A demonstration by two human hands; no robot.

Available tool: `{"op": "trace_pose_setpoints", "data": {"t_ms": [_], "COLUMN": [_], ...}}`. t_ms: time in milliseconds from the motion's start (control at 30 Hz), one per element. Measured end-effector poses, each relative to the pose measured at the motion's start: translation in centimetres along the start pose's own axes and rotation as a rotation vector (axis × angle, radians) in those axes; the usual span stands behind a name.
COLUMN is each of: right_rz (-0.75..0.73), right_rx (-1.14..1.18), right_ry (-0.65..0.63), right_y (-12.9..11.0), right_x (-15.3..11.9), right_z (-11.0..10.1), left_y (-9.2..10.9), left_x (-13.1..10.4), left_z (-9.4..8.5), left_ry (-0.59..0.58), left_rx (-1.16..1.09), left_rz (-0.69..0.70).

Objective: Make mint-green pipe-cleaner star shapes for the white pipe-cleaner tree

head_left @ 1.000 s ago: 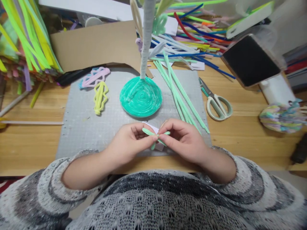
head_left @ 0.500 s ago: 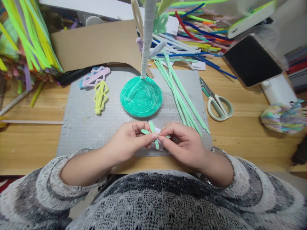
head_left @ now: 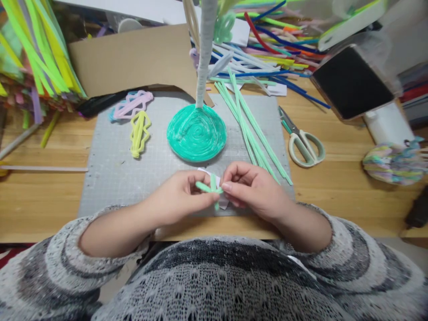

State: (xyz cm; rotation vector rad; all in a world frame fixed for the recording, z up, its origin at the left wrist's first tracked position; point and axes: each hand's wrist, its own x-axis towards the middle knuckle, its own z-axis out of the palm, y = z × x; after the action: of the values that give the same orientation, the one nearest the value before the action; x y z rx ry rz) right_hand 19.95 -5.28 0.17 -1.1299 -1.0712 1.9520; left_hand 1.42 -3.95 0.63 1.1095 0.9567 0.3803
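Crossed mint-green pipe cleaner pieces (head_left: pixel 213 182) are pinched in my left hand (head_left: pixel 182 195), between thumb and fingers. My right hand (head_left: pixel 256 189) is closed at the right end of these pieces, its thumb and fingertips pressed together there. Under the hands, a small white paper (head_left: pixel 203 171) lies partly hidden on the grey cutting mat (head_left: pixel 113 178). Beyond them stands a round teal base (head_left: pixel 197 133) with a white wrapped stem (head_left: pixel 201 67). Long mint-green pipe cleaners (head_left: pixel 256 133) lie to its right.
Scissors (head_left: pixel 306 145) lie at the mat's right edge. Yellow (head_left: pixel 138 133) and pink (head_left: pixel 133 104) zigzag pieces rest on the left. Cardboard (head_left: pixel 133 62), a dark-screened device (head_left: pixel 354 82) and bundles of coloured pipe cleaners (head_left: pixel 38 53) are farther back.
My right hand's fingers have shifted slightly up and curled differently at the right end. The green pieces in my left hand have turned a little, and more white paper shows.
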Motion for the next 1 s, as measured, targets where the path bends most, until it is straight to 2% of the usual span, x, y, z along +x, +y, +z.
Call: {"op": "trace_pose_setpoints", "data": {"t_ms": [167, 267, 467, 567, 667, 767, 900, 933, 1000], "right_rz": [0.002, 0.023, 0.086, 0.059, -0.102, -0.418, -0.847, -0.904, -0.927], "right_rx": [0.023, 0.021, -0.055, -0.114, -0.313, -0.646, -1.054, -1.112, -1.144], "right_ry": [0.050, 0.060, -0.020, -0.002, 0.071, 0.107, -0.030, -0.056, -0.063], "right_y": [0.1, 0.0, -0.1, 0.2, 0.7, 1.0, 1.0, 0.9, 0.9], "right_x": [0.0, 0.0, 0.0, -0.2, -0.4, -0.5, -0.4, -0.4, -0.3], "right_z": [-0.4, -0.3, 0.2, 0.4, 0.4, -0.1, -1.2, -1.4, -1.6], "left_y": [0.5, 0.8, 0.8, 0.6, 0.1, -0.5, -1.1, -1.1, -1.1], "left_x": [0.1, 0.1, -0.1, 0.0, 0.1, 0.1, 0.0, 0.0, 0.1], "left_z": [-0.4, -0.3, -0.1, -0.1, 0.1, 0.2, 0.2, 0.2, 0.2], "left_ry": [0.078, 0.079, 0.070, 0.060, 0.059, 0.046, -0.006, -0.006, 0.013], "left_rx": [-0.003, 0.003, 0.031, -0.003, -0.095, -0.215, -0.302, -0.308, -0.312], "left_rz": [-0.033, -0.004, -0.002, 0.001, -0.019, -0.037, -0.051, -0.050, -0.036]}}
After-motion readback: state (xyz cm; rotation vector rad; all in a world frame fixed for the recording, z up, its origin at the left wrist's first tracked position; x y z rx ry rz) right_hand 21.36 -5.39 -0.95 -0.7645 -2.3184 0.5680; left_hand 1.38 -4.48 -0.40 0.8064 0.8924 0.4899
